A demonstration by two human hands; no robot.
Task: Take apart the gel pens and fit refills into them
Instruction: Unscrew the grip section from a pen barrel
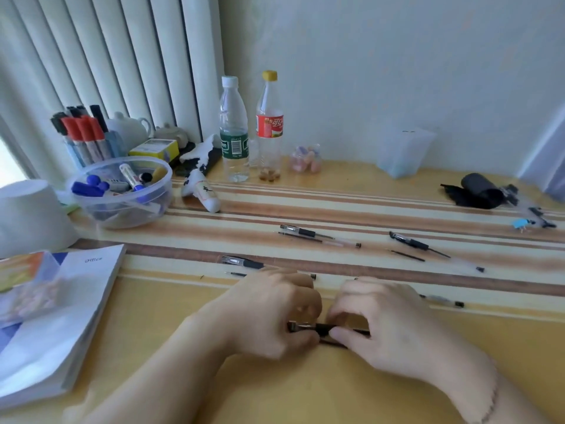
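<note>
My left hand [269, 313] and my right hand [388, 325] meet low over the yellow desk and both pinch one black gel pen [318, 329] lying crosswise between them; its ends are hidden by my fingers. Beyond my hands lie other pens taken apart. One pen barrel with a black grip [241, 262] sits just behind my left hand, with a thin refill [237, 274] beside it. A second pen [318, 235] lies mid-desk, a third [428, 249] to its right with a loose refill [405, 255]. Another clear barrel [443, 300] peeks out behind my right hand.
A clear bowl of markers [122, 191] and a marker cup [82, 133] stand at the back left, a booklet [55, 316] at the left edge. Two plastic bottles [234, 130] [269, 127] stand against the wall. A black roll [480, 191] lies far right.
</note>
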